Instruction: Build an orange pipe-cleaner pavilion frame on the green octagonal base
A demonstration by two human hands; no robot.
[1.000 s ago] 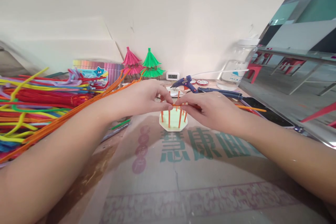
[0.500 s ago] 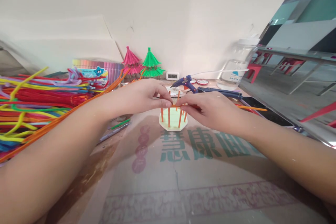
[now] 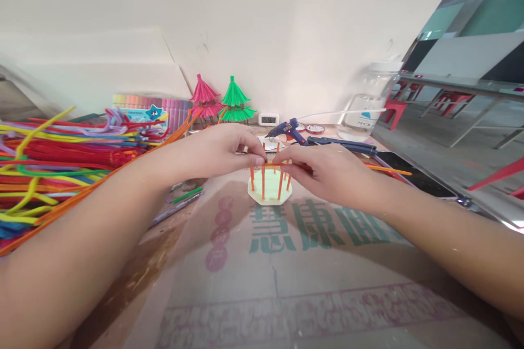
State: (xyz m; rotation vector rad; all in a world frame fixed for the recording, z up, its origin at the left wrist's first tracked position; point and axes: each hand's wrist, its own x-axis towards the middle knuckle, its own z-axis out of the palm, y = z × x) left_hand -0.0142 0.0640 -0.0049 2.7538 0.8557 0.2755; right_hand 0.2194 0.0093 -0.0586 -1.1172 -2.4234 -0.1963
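Observation:
Between my hands stands a pale octagonal base with several upright orange posts around its edge. An orange pipe cleaner runs crosswise at the posts' upper part, its free end sticking out beyond my right hand. Thumb and finger of that hand are pinched on the pipe cleaner just right of the front posts. My left hand pinches at the left front post, where the strip meets it; the fingertips partly hide the contact. The base rests on a printed plastic sheet.
Colourful pipe cleaners pile up at left, near a marker set. Behind are a pink tree, a green tree, a small digital clock and a blue glue gun. A water bottle and phone are at right.
Almost nothing differs. Both hands keep their pinch at the posts, with my left fingertips shifted very slightly left; the view has tilted a little.

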